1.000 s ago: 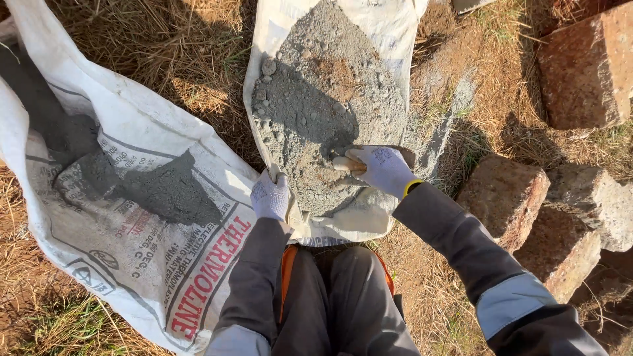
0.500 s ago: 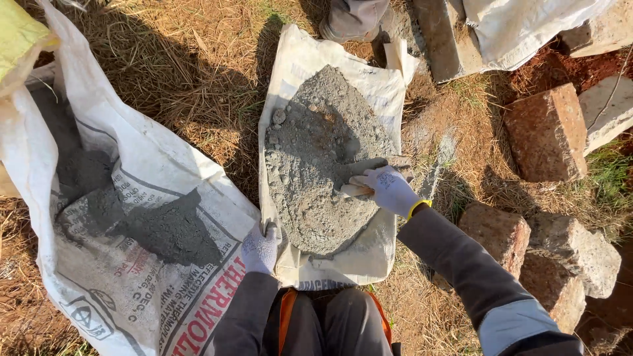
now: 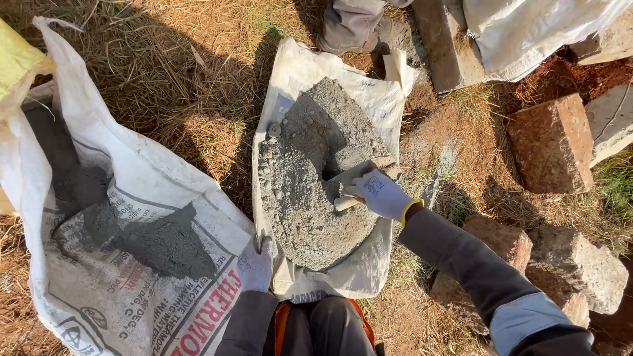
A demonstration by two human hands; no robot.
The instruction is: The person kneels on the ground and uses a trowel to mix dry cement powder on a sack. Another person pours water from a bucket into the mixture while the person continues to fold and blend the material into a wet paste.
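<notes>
Two gloved hands work over a white sack (image 3: 379, 99) laid flat on dry, straw-coloured grass (image 3: 191, 86) outdoors, in strong sun with long shadows. A heap of grey mortar (image 3: 310, 191) covers most of that sack. The right hand (image 3: 381, 193), in a white glove with a yellow cuff, is closed around the pale wooden handle of a trowel (image 3: 359, 173), whose blade is sunk in the right side of the heap and mostly coated in mix. The left hand (image 3: 256, 265), also gloved in white, is curled over the near left edge of the sack, pinching the fabric just beside the heap. Left of the sack, and touching it at the near corner, lies a larger printed bag (image 3: 132, 290) spread open, with darker grey powder (image 3: 158, 240) on it. Right of the sack stand rough reddish stone blocks (image 3: 552, 145) on bare earth and grass, some near the right arm, others farther off. Beyond the sack a long grey slab (image 3: 442, 43) lies under more white sheeting (image 3: 527, 33), and another person's trouser leg and shoe (image 3: 353, 26) stand at the sack's far edge. A yellow bag (image 3: 16, 59) shows at the far left.
</notes>
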